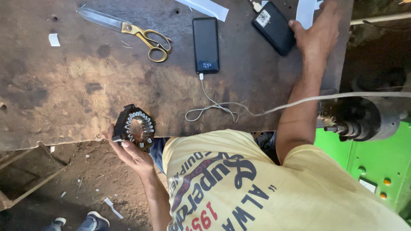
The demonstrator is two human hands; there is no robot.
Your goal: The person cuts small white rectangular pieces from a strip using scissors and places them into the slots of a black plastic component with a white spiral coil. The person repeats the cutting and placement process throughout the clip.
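Gold-handled scissors (128, 30), a phone (205, 45) and its white cable (214, 107) lie on the workbench (64, 85).

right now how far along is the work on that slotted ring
Done: white paper strips lie cut near the scissors. In hand: left hand holds the slotted ring; right hand rests by the power bank. Left: unclear, slots too small to judge.

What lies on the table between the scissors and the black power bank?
Head view: a black phone, white cable plugged in, lies between the scissors and the power bank.
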